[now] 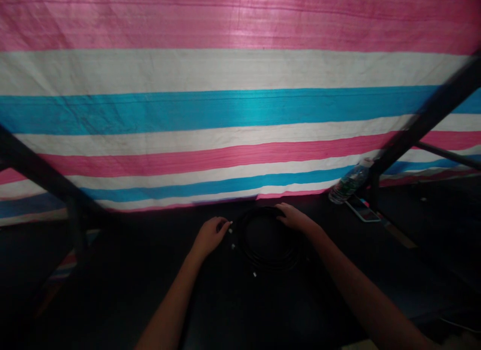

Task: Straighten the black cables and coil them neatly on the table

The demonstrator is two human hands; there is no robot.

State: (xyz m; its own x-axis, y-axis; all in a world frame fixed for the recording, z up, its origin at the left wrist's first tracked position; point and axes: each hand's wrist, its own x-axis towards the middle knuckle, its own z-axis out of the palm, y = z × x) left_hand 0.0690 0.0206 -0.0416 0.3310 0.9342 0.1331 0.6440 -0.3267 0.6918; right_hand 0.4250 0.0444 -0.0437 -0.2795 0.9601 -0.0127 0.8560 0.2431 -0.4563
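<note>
A coil of black cable lies on a dark surface, in the lower middle of the view. Several small light-coloured pieces, perhaps connector ends, show at its left and lower edges. Just left of the coil, my left hand has its fingers curled together around something dark that I cannot make out; a small white tip shows by the fingertips. My right hand touches the coil's upper right edge, its fingers bent over the cable, which looks pinched between them.
A clear plastic bottle leans at the right, beside a phone lying on the surface. Behind hangs a striped pink, white and blue sheet. Dark slanted frame bars stand at the left and right.
</note>
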